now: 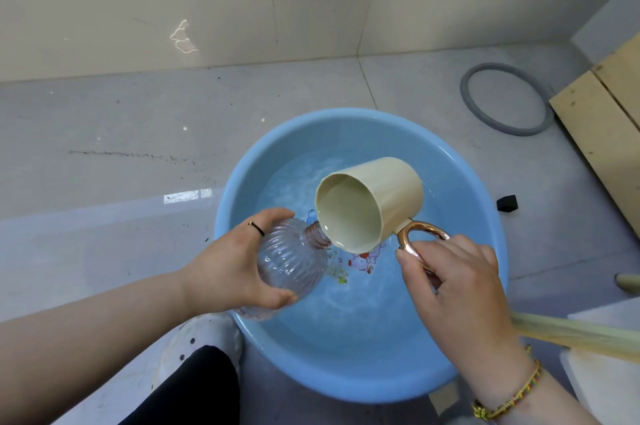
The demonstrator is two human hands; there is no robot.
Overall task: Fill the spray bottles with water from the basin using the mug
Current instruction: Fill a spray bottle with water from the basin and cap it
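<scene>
- Pouring is the step in hand, as I judge it: the mug (370, 203) lies tilted over the middle of the basin (225, 217), with its mouth turned down and to the left, toward the bottle (294, 262).
- The relation that matters: the neck of the bottle (318, 234) meets the lowest point of the mug's lip. They touch or nearly touch; I cannot tell which.
- The long axis of the bottle runs from its base, above the near-left rim of the basin, up and to the right, where the neck points at the mug.
- The left hand (239, 265) grips the ribbed body of the bottle, fingers over the top and thumb under it. This hand is the one nearer to the bottle.
- The right hand (457, 279) holds the shiny handle (422, 234) of the mug, fingers curled round it, over the right part of the basin.
- Water lies inside the mug, gathered at the lower lip. How much water is in the bottle I cannot say.
- The next move, in my opinion, asks for a little more tilt of the mug while the neck remains under the lip; otherwise the water falls back into the basin.
- Count: one mug, one basin with water, two hands and only one bottle in view, without a spray head.
- On the floor (104, 147) beyond the far-right rim lie one grey ring (467, 92) and one small black cube (507, 203).
</scene>
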